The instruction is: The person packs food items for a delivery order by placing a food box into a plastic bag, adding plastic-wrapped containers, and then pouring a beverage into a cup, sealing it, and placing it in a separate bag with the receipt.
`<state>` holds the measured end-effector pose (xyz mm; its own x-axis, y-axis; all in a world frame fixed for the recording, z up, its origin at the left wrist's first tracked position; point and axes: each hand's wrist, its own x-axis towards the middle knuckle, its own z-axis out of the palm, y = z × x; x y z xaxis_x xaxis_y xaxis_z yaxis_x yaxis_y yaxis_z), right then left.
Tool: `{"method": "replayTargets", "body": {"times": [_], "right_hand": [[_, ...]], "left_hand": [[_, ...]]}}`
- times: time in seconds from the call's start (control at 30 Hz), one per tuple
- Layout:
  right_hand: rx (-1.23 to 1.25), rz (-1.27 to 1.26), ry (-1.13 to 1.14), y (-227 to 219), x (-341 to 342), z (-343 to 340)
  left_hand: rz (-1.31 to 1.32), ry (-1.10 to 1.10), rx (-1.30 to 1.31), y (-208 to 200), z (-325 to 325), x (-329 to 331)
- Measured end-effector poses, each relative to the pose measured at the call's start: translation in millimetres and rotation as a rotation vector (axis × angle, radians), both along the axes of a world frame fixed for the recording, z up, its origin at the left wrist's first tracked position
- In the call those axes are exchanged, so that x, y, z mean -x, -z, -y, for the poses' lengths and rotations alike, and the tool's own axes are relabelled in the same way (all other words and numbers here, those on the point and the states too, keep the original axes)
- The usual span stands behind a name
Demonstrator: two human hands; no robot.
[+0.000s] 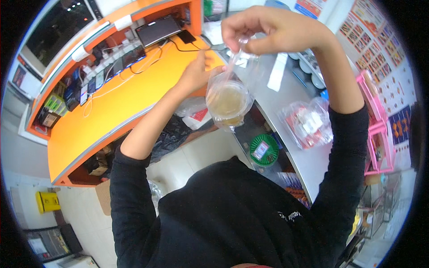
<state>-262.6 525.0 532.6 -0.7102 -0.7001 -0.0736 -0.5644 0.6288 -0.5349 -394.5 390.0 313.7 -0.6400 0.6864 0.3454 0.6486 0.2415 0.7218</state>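
Observation:
My right hand (268, 33) is raised at the top of the view, fingers pinched on the gathered neck of a clear plastic bag (254, 73). Inside the hanging bag is a round, see-through container with a pale lid (230, 98); it seems to hold a yellowish-brown liquid. My left hand (195, 73) is just left of the bag with its fingers apart, the fingertips close to the plastic. Whether they touch it I cannot tell.
An orange counter (147, 85) on the left carries a laptop (158, 31), several phones and cables. On the grey counter (290, 89) at right lies a plastic bag with red and white packets (308, 123). Below sits a green basket (263, 150); a pink rack (373, 125) stands far right.

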Motion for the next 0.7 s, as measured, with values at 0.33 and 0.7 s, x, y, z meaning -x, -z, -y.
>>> {"method": "replayTargets", "body": {"times": [0.33,0.7], "right_hand": [[0.389,-0.645,-0.006,-25.1,95.4,16.4],[0.848,-0.572,0.225,114.9,260.0,-2.9]], "left_hand": [[-1.625,0.074,-0.574,-168.6,36.7,43.6],[-1.117,0.438,0.442,-157.8,60.8,85.0]]}}
